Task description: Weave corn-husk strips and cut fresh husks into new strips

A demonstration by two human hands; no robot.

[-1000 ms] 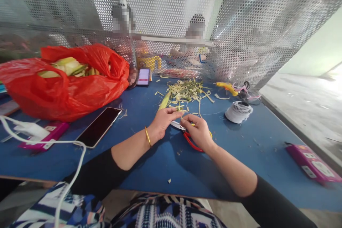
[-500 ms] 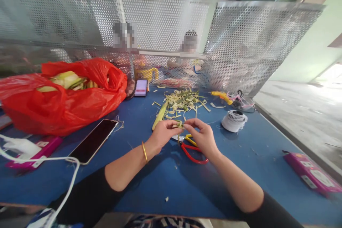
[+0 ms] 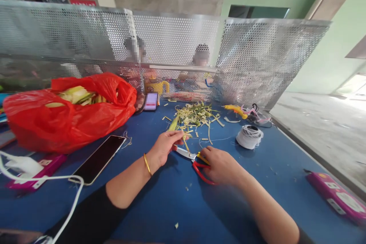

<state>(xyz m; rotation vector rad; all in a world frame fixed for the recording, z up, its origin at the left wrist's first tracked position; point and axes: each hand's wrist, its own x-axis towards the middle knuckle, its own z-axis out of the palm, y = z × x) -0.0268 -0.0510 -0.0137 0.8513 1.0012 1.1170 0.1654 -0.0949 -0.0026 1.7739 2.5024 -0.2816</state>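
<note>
My left hand [image 3: 163, 146], with a gold bangle at the wrist, pinches a narrow pale-green husk strip [image 3: 185, 143] between thumb and fingers. Part of the strip hangs down near the blades of the scissors [image 3: 185, 153]. Over the red and yellow handles lies my right hand [image 3: 224, 165], its fingers curled round them. The scissors are on the blue table just below the left fingertips. Beyond the hands is a heap of shredded husk pieces [image 3: 197, 113], with a longer green husk [image 3: 173, 124] at its near left.
At left sit a red plastic bag [image 3: 74, 124] of husks, a dark phone [image 3: 98, 159] and a white cable [image 3: 76, 198]. A spool of white thread [image 3: 249, 137] and a yellow glue gun [image 3: 236, 110] are at right. Perforated metal panels [image 3: 177, 34] stand behind; people sit beyond them.
My right hand has left the husk strip, moved down and closed on the scissors' handles. The left hand keeps the strip and has shifted slightly left. The view has tilted up a little.
</note>
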